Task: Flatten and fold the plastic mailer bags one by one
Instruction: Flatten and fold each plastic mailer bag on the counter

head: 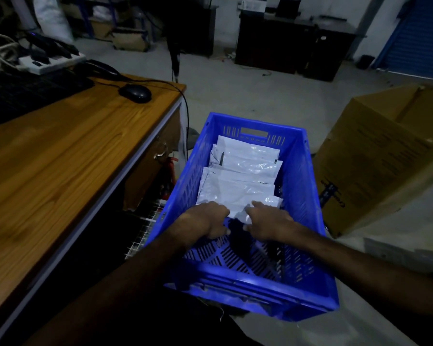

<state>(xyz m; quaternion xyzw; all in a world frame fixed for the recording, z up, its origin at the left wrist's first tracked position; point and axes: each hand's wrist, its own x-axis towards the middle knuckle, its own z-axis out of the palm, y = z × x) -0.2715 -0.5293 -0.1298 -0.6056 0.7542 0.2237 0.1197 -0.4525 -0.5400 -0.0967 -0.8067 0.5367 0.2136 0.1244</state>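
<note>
Both arms reach down into a deep blue perforated plastic crate that sits on the floor between a brown wooden desk and a large open brown cardboard box. Inside the crate lies a loose stack of white, glossy plastic mailer bags, overlapping one another toward the far end, so the near part of the crate floor shows bare. The left hand has its fingers curled down over the near edge of the closest bag, and the right hand meets it from the other side with fingers laid on the same edge; whether either truly pinches the plastic I cannot tell, as the light is dim and the fingertips are tucked under. My guess is that the hands work close together because the slick film is easier to lift from one edge with both. A black computer mouse rests on the desk, out of the way.
</note>
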